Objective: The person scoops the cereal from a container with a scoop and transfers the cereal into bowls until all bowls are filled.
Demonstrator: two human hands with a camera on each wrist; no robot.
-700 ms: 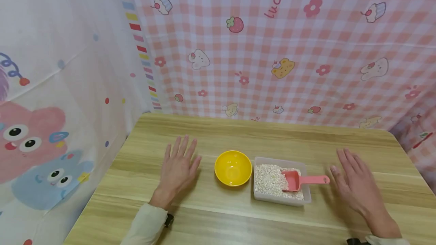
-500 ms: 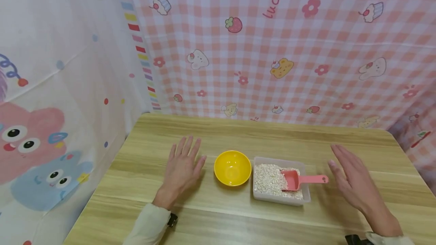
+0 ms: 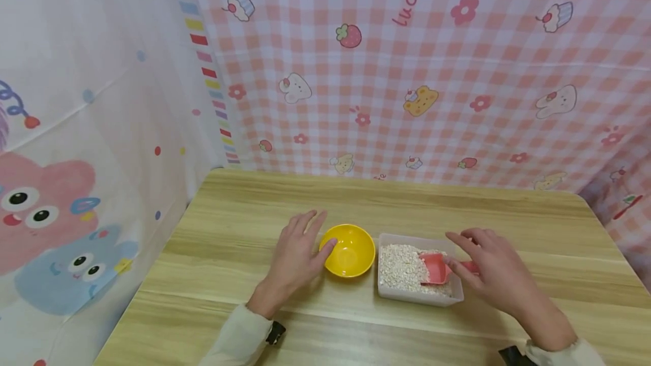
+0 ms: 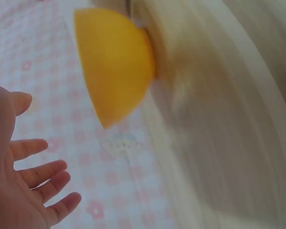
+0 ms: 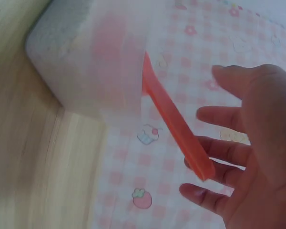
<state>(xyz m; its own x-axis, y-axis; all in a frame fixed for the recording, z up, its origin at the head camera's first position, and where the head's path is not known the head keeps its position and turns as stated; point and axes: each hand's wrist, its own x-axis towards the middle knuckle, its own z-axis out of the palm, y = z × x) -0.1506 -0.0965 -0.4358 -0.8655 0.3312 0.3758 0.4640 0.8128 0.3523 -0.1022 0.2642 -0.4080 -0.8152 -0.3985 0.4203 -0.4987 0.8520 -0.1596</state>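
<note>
A yellow bowl (image 3: 353, 256) stands on the wooden table. My left hand (image 3: 295, 256) hovers at its left side, thumb over the near rim in the head view. The left wrist view shows those fingers (image 4: 45, 174) spread, apart from the bowl (image 4: 117, 67). To the bowl's right is a translucent plastic box (image 3: 417, 299) of pale flakes like oats (image 3: 403, 269), with a pink scoop (image 3: 434, 268) lying in them. Over the scoop's handle (image 5: 174, 119) is my right hand (image 3: 500, 273), loosely bent and not gripping it. Whether a finger touches the handle I cannot tell.
The wooden table (image 3: 244, 199) ends at a pink checked cloth (image 3: 376, 72) behind. On the left hangs a white cloth (image 3: 117, 129) with cartoon prints. The bowl and the box stand close together with a narrow gap.
My left hand has moved right to the bowl's edge. My right hand has moved left, from beside the handle's end to above the scoop handle. Bowl, box and scoop stay put.
</note>
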